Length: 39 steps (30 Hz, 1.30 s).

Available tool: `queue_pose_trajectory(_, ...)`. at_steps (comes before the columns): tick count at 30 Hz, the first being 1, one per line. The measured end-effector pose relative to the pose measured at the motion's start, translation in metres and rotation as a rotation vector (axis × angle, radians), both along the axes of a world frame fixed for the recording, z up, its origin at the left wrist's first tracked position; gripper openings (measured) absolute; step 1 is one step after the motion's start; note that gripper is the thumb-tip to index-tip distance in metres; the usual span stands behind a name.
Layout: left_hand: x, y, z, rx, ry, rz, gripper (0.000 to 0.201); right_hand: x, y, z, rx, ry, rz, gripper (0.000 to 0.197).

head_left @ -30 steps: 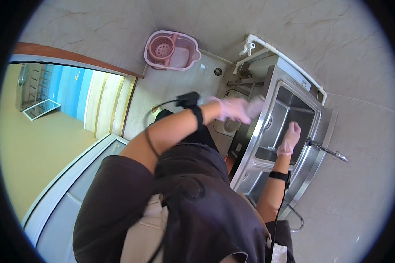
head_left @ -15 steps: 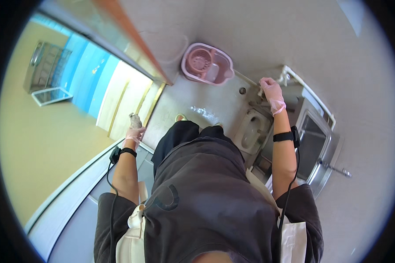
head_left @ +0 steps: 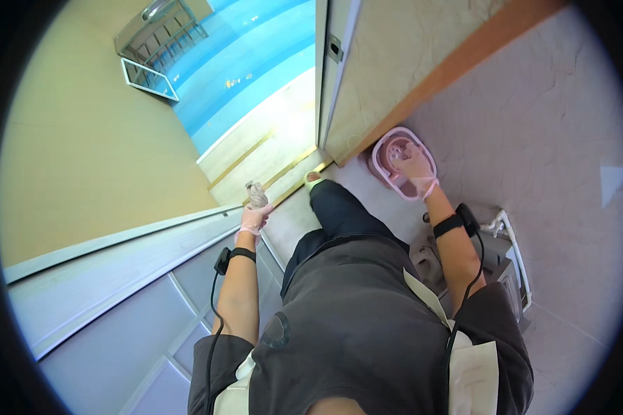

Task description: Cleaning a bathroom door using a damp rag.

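Observation:
A crumpled grey rag (head_left: 256,194) pokes up from my left hand (head_left: 255,217), whose gloved fingers are closed round its lower part. This hand is in front of the doorway's threshold. My right hand (head_left: 415,171), also in a thin translucent glove, is held out with its fingers loosely stretched and nothing visible in them. From above it overlaps the pink mop bucket (head_left: 430,153) with its round wringer basket; whether it touches the bucket I cannot tell.
A partition door (head_left: 152,304) with pale panels runs along my left. Ahead, an open door (head_left: 394,62) with an orange-brown edge borders the doorway, with a blue-striped floor (head_left: 256,69) beyond. A white pipe (head_left: 519,256) and a metal sink unit (head_left: 507,277) stand at right.
My body has turned left toward the doorway. My right hand has gone from beside the white pipe to over the pink bucket. The rag stays in my left hand.

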State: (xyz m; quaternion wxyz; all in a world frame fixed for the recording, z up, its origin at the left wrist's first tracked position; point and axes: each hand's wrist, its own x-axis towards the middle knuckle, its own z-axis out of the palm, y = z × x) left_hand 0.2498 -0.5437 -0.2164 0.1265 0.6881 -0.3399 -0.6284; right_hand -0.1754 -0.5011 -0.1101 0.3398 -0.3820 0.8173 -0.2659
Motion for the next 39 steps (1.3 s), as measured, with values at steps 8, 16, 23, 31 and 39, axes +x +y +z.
queue_pose_trajectory(8,0.001,-0.13,-0.002,-0.106,-0.039,0.315,0.021,0.01,-0.026,-0.046,0.02,0.129,0.271,0.056)
queue_pose_trajectory(16,-0.033,-0.282,0.016,-0.185,0.005,-0.098,0.046,0.059,-0.045,-0.044,0.187,0.418,0.193,0.029)
queue_pose_trajectory(23,-0.014,-0.331,0.047,-0.145,0.146,0.099,0.029,0.116,-0.09,-0.071,0.801,0.155,0.563,0.037)
queue_pose_trajectory(31,-0.003,-0.413,0.042,-0.194,0.07,-0.131,0.036,0.197,-0.241,-0.039,0.388,-0.171,0.334,0.041)
queue_pose_trajectory(39,-0.041,-0.493,-0.028,-0.447,-0.017,-0.767,0.062,0.231,-0.386,-0.099,0.002,-0.28,0.035,0.06)
